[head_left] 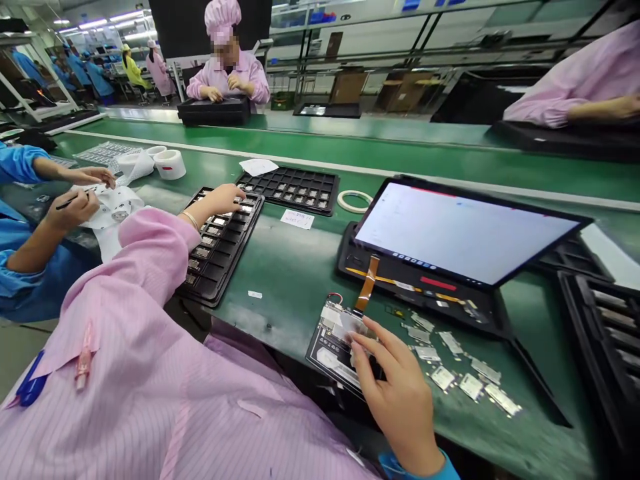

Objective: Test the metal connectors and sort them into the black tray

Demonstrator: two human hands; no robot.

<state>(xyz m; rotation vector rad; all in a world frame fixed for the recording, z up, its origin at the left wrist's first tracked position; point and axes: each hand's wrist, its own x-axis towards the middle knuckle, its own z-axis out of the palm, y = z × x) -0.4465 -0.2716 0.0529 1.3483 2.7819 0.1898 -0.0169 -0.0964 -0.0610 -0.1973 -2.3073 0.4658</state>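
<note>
My right hand (395, 387) bends over a black test board (325, 357) at the table's front edge. Its thumb and fingertips come together beside a pale plate on the board; what they pinch is unclear. An orange flat cable (369, 283) runs from the board towards a screen (460, 230). My left hand (223, 200) reaches over the far end of a black compartment tray (225, 257) holding small silver modules. Its fingers stretch out above the modules, and any contact is hard to see. Several loose circuit modules (470, 385) lie right of my right hand.
A second tray (300, 190), a tape ring (354, 201) and a paper note (297, 219) lie behind. White rolls (169, 164) stand at the left, near a blue-sleeved co-worker's hands (75, 200). Black trays (575, 300) stand at the right. Pink-clad people sit across the green line.
</note>
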